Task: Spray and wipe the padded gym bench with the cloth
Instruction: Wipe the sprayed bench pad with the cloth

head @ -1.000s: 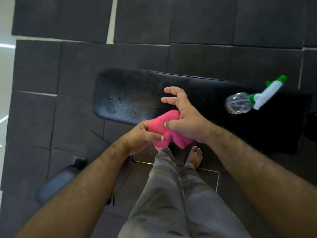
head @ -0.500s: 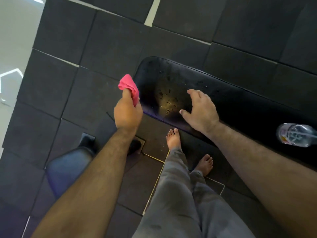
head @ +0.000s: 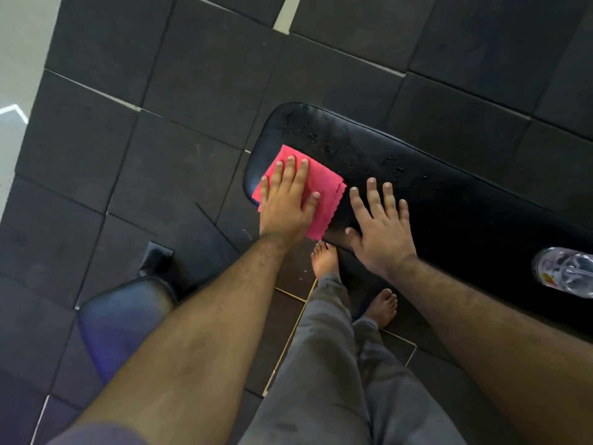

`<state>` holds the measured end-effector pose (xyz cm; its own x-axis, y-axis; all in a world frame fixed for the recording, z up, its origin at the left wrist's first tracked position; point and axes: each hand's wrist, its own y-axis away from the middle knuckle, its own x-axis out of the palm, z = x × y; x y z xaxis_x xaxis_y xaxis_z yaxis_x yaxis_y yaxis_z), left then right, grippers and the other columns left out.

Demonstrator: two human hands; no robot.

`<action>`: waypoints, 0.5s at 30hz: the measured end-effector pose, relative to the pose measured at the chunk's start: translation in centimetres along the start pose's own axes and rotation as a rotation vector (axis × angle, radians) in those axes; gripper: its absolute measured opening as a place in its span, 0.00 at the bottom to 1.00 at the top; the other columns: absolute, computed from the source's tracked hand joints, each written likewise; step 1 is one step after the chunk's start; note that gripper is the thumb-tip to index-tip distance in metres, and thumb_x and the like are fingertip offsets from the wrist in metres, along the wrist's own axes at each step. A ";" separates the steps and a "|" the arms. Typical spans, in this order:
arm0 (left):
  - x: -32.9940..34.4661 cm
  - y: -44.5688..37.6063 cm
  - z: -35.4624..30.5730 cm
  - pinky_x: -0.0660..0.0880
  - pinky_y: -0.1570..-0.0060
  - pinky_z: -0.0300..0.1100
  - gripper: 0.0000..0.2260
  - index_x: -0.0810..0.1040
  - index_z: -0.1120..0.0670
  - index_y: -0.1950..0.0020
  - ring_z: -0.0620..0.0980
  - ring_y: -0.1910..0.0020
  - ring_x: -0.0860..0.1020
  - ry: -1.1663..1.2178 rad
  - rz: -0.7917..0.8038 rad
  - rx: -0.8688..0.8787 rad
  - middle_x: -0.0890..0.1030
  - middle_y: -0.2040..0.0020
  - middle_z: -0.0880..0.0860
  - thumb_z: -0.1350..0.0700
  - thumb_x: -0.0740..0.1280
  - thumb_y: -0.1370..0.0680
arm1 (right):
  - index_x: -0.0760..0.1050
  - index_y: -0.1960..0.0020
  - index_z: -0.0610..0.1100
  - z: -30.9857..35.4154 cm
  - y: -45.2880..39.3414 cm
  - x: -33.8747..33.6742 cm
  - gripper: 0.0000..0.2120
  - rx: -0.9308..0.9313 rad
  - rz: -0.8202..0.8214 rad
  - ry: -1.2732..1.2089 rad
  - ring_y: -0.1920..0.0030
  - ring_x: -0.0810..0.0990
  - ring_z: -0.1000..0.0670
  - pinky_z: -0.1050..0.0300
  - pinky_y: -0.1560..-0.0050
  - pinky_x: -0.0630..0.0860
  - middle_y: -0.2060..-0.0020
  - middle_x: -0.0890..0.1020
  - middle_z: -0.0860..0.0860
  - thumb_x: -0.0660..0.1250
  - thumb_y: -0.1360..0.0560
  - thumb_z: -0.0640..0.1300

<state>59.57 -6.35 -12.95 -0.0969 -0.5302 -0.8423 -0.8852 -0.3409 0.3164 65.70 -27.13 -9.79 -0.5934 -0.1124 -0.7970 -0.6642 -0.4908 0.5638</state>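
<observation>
A clear spray bottle (head: pixel 564 273) lies on the padded gym bench (head: pixel 449 200) at the right frame edge, cut off; whether liquid is in it is hard to judge. Bare feet (head: pixel 324 260) stand just beside the bench's near edge, on dark floor tiles (head: pixel 179 149) with open room to the left. The pink cloth (head: pixel 324 191) lies flat at the bench's left end, overhanging its edge, under the left hand (head: pixel 285 203), fingers (head: pixel 290 170) spread and pressing. The right hand (head: pixel 382 226) rests flat beside it, fingers splayed, holding nothing. Droplets (head: pixel 321 139) dot the pad beyond.
</observation>
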 end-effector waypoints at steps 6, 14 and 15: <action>1.6 -1.9 1.2 0.42 0.14 0.68 0.59 0.43 0.49 0.09 0.58 0.10 0.43 -0.225 0.007 0.023 0.43 0.08 0.53 0.16 0.57 0.27 | 0.38 0.13 0.56 -0.5 -0.3 0.5 0.39 -0.002 0.009 -0.022 0.14 0.34 0.41 0.34 0.16 0.42 0.14 0.36 0.48 0.57 0.15 0.59; 2.2 -4.5 -1.5 0.41 0.16 0.71 0.42 0.48 0.46 0.09 0.66 0.10 0.45 -0.196 -0.087 -0.096 0.47 0.09 0.57 0.26 0.53 0.17 | 0.34 0.14 0.57 -1.0 -0.4 1.3 0.37 -0.029 0.025 -0.036 0.16 0.29 0.43 0.35 0.17 0.36 0.15 0.32 0.50 0.51 0.14 0.61; 2.8 -3.1 -1.3 0.41 0.16 0.72 0.42 0.47 0.45 0.09 0.66 0.11 0.44 -0.220 -0.041 0.001 0.45 0.09 0.58 0.26 0.54 0.17 | 0.35 0.14 0.57 -1.1 -0.4 1.3 0.35 -0.036 0.018 -0.054 0.16 0.29 0.43 0.35 0.16 0.35 0.14 0.33 0.50 0.49 0.14 0.61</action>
<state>62.59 -7.82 -15.74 -0.1575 -0.3340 -0.9293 -0.8907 -0.3583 0.2797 65.64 -28.00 -11.29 -0.6294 -0.0754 -0.7734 -0.6369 -0.5202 0.5690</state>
